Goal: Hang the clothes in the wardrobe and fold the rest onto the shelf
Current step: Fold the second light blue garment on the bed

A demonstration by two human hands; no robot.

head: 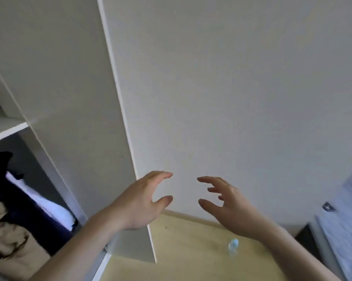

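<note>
Left hand (139, 201), right hand (228, 203): fingers spread, empty. Hung clothes (29, 201) in wardrobe (55, 82), well left of fingers. One shelf (7, 126); garment count unclear.

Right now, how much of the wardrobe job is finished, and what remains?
Some looks done: dark and white clothes hang inside the open wardrobe, with a beige garment beside them. In hand: nothing; the left hand and right hand are open and empty before the white wall. The shelf shows no folded clothes in its visible part. No further clothes are visible, so what remains cannot be told.
</note>
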